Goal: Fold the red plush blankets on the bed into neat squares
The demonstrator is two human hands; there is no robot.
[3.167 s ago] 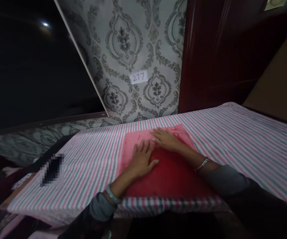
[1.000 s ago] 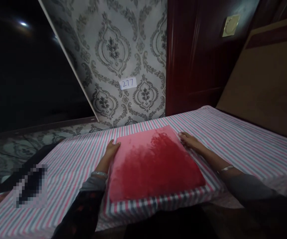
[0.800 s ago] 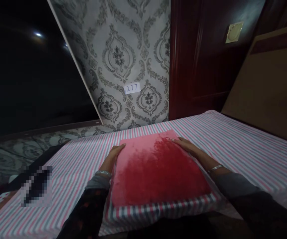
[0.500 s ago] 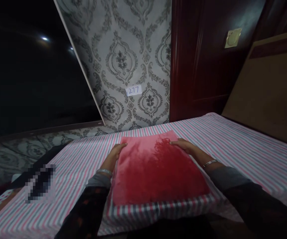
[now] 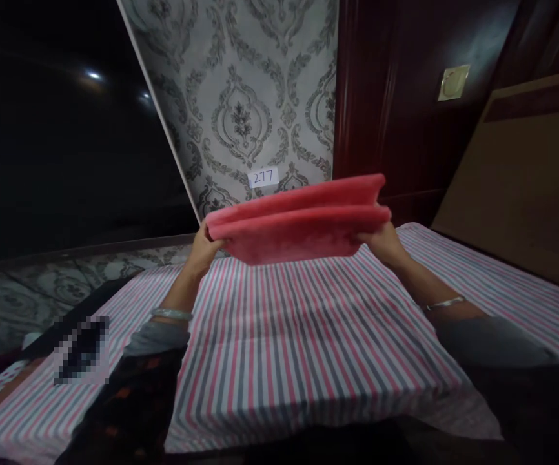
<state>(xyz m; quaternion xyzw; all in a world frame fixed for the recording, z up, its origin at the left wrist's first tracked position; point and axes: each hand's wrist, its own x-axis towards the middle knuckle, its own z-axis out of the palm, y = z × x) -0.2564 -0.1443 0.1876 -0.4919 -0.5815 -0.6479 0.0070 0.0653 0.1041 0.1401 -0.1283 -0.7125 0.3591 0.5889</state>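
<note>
A folded red plush cloth (image 5: 294,236), perhaps a towel, is held up over the far part of the striped tablecloth (image 5: 303,342). Two thick folded layers face me, with a gap between them at the right end. My left hand (image 5: 205,250) grips the left end, thumb in front. At the right end, my right hand (image 5: 381,242) is closed on the near layer, its thumb also in front. The fingers behind the cloth are mostly hidden. Whether the lower edge touches the table, I cannot tell.
A large black screen (image 5: 66,135) stands at the left. Behind the table are patterned wallpaper (image 5: 241,116) with a paper label (image 5: 263,177) reading 277, and a dark red wood panel (image 5: 396,129). A brown board (image 5: 526,174) leans at the right. A pixelated dark patch (image 5: 83,349) lies at the left.
The red cloth lay flat near the table's front edge. Both hands have raised it and moved it away from me, and its folded edges now face me.
</note>
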